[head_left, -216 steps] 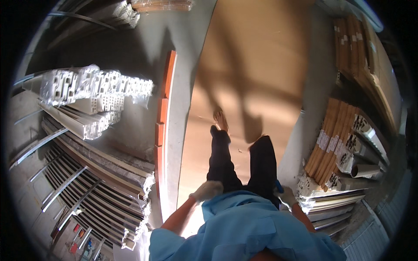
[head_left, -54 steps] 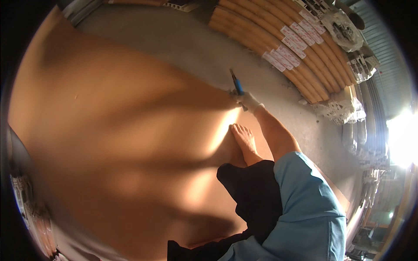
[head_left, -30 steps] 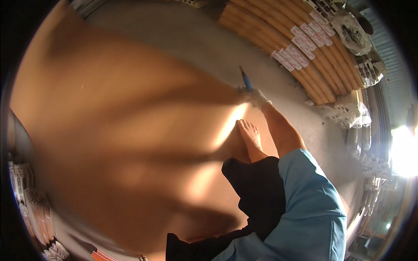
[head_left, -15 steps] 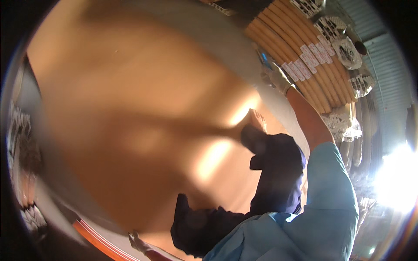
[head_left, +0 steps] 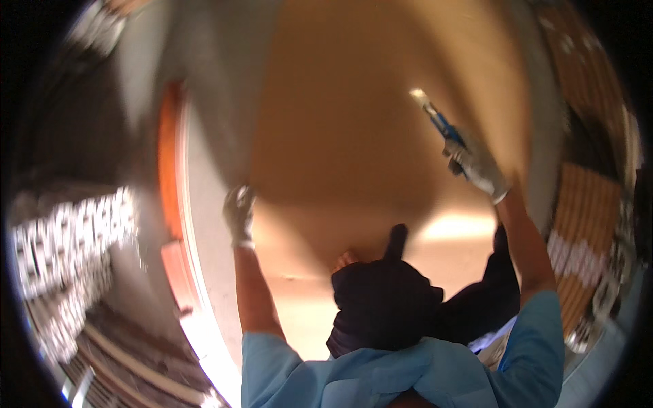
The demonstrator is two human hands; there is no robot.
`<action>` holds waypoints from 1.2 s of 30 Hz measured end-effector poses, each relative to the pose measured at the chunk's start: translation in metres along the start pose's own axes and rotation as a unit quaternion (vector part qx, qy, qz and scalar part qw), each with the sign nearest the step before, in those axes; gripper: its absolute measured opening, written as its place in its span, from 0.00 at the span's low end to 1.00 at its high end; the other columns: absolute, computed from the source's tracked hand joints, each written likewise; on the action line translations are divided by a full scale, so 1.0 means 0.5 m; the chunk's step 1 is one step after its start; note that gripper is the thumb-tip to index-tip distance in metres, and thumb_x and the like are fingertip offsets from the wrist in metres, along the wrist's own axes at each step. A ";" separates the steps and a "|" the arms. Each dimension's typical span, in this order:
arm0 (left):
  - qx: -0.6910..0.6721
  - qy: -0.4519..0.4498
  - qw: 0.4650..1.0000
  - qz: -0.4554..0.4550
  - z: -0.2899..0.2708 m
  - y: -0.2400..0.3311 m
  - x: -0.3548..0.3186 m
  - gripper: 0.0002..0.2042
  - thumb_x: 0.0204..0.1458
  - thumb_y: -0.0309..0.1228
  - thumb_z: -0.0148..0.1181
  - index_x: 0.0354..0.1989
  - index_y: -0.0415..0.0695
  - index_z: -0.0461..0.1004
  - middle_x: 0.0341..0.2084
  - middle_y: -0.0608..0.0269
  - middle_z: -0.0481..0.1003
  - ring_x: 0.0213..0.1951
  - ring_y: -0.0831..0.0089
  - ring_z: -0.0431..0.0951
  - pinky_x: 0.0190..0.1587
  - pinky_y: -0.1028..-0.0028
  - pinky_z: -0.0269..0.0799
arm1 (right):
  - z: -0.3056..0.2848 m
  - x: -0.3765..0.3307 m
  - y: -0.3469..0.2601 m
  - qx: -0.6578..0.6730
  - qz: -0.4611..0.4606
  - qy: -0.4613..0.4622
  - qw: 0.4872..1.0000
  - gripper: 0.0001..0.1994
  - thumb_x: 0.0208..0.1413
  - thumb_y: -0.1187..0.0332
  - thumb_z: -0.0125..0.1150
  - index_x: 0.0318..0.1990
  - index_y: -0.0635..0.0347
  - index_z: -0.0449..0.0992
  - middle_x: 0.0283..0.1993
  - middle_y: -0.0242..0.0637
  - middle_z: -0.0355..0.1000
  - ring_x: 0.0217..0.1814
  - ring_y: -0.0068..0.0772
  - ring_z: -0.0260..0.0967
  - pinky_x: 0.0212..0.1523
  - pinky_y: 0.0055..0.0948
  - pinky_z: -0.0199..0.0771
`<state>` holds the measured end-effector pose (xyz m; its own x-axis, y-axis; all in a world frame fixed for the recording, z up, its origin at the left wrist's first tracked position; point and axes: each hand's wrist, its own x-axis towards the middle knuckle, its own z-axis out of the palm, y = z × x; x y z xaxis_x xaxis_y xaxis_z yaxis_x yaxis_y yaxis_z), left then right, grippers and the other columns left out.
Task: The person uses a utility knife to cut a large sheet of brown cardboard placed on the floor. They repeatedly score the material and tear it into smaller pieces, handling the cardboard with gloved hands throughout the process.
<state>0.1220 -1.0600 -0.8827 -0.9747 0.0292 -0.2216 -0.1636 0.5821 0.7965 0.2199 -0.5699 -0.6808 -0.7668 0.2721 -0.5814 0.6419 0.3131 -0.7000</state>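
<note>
A large brown cardboard sheet [head_left: 340,136] lies below me, and I am crouched on it. My right hand [head_left: 479,166], in a pale glove, is closed around a blue utility knife [head_left: 445,128]. The knife's wide blade points up and left over the sheet; whether it touches the surface I cannot tell. At the sheet's left edge is my left hand [head_left: 239,209], gloved too, its fingers curled in on that edge. Motion blur softens the fingertips.
An orange-red strip with a pale border [head_left: 171,177] runs along the floor to the left. Beyond it are blurred silvery wrapped bundles [head_left: 75,231]. Brown wrapped lengths with white labels [head_left: 585,224] are stacked at the right. My bare foot [head_left: 345,260] rests on the cardboard.
My view has swung round, so the cardboard now runs straight ahead. My right hand with the knife has come from the sheet's far right edge to above its surface. My left hand stays by the left edge.
</note>
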 end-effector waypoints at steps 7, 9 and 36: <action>-0.058 -0.250 0.954 -0.154 -0.064 0.133 0.100 0.14 0.51 0.40 0.63 0.39 0.42 0.80 0.28 0.69 0.78 0.26 0.78 0.75 0.29 0.76 0.71 | 0.343 0.031 -0.025 -0.271 -0.357 -0.114 0.887 0.20 0.60 0.61 0.53 0.58 0.57 0.65 0.40 0.53 0.73 0.39 0.51 0.74 0.38 0.46 0.74; -0.042 -0.294 0.944 -0.142 -0.067 0.150 0.118 0.12 0.50 0.38 0.64 0.36 0.42 0.80 0.26 0.69 0.77 0.25 0.78 0.74 0.28 0.77 0.71 | 0.405 0.027 -0.031 -0.301 -0.326 -0.142 0.885 0.21 0.60 0.60 0.52 0.58 0.56 0.64 0.39 0.50 0.74 0.38 0.50 0.75 0.38 0.45 0.75; -0.048 -0.212 0.960 -0.176 -0.035 0.098 0.125 0.08 0.47 0.26 0.60 0.35 0.42 0.80 0.28 0.65 0.77 0.28 0.76 0.75 0.30 0.77 0.72 | 0.554 0.039 -0.154 -0.541 -0.339 -0.150 0.755 0.28 0.56 0.73 0.51 0.66 0.58 0.56 0.33 0.44 0.73 0.30 0.36 0.76 0.23 0.32 0.78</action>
<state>0.0502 -1.0435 -0.8477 -0.7103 0.1856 -0.6790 -0.5041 0.5392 0.6747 0.1531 -0.8406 -0.7529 -0.7857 -0.4519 -0.4225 -0.3918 0.8920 -0.2255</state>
